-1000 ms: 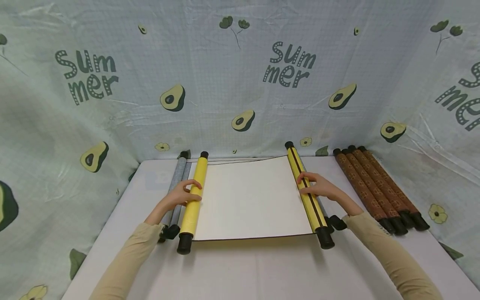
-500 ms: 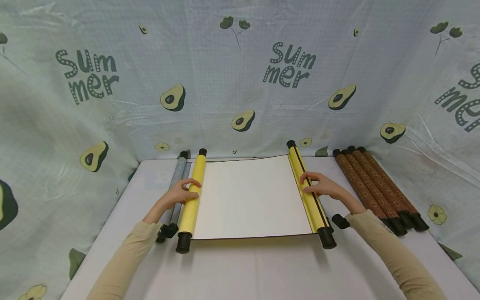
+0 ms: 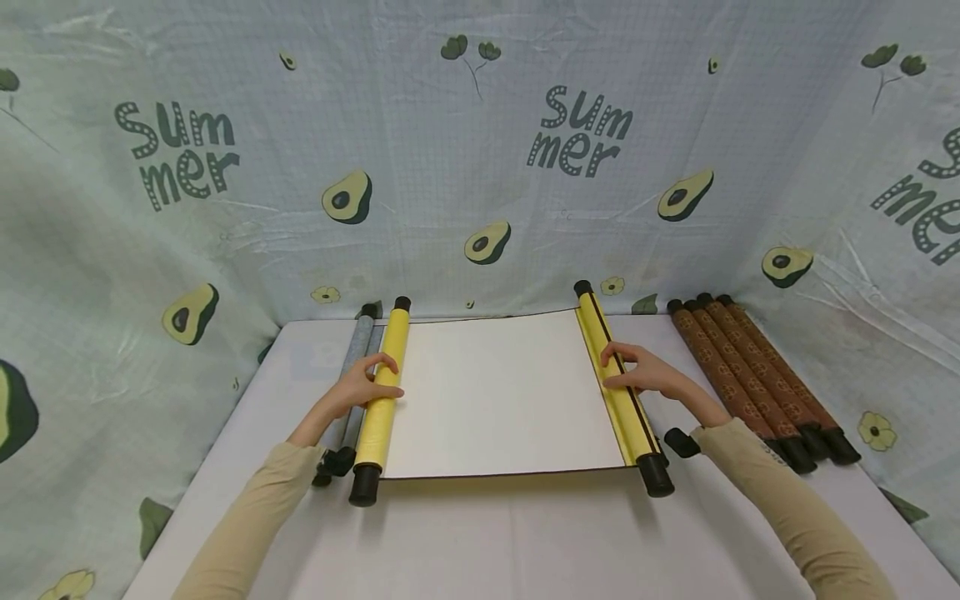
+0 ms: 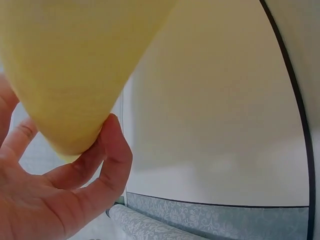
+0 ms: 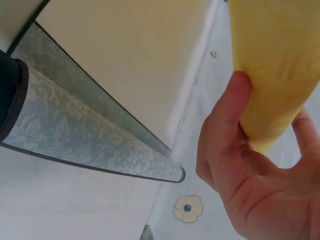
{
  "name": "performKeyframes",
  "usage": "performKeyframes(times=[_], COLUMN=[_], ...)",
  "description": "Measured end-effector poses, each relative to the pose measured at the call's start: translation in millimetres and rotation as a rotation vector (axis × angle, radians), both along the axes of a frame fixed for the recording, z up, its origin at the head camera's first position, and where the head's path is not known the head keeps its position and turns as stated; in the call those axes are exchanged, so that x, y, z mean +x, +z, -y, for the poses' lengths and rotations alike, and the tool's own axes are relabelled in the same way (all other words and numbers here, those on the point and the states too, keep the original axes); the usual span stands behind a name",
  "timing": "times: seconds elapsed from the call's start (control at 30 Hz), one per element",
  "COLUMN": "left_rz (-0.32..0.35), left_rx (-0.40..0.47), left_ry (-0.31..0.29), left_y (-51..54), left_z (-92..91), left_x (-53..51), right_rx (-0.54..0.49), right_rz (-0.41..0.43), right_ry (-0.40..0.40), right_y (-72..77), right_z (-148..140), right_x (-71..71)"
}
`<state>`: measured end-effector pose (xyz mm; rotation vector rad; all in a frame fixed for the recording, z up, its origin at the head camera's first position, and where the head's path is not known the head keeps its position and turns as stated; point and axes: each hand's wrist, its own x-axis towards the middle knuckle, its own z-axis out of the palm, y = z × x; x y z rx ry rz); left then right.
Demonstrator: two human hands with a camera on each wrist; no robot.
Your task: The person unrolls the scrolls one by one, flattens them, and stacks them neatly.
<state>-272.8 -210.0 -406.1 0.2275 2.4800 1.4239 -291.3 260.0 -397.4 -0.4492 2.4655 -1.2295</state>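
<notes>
Clamping fingers (image 4: pixel 117 150) round yellow rollers (image 3: pixel 377 429): left hand (image 3: pixel 358 388), right hand (image 3: pixel 645 372)! Light, creasable-looking sheet (image 3: pixel 501 392), best held there.

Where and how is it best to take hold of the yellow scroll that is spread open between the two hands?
Probably at mid-length of the left roll and right roll, coming from the outer sides, with fingers and thumb curled round. Both are long and round, and the white sheet spreads between them. The left hand and right hand hold them this way.
</notes>
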Motion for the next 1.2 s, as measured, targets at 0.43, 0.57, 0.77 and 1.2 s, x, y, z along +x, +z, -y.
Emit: performKeyframes(times=[0.43,0.57,0.77,1.2], left_rz=[-0.008,-0.001,-0.008,0.004], left_rx=[-0.013,-0.024,-0.053,-0.049], left_ry=[-0.019,-0.011,-0.028,-0.042], left_y=[1.5,1.3,-0.1,0.3], left_z=[7.7,9.0,9.9,14.9], left_x=[0.1,-1.2,-2.4,-1.3], right_rx=[0.046,0.036,0.067,0.074], right_rz=[0.006,-0.006,-0.048,-0.072], right_ry=[-0.064,-0.053,-0.044,-0.035], right_y=[-1.3,-1.0,-1.8,-9.5], right_z=[-7.2,-7.0,-5.2,-10.6], right_x=[-1.9,-1.0,0.0,-1.5])
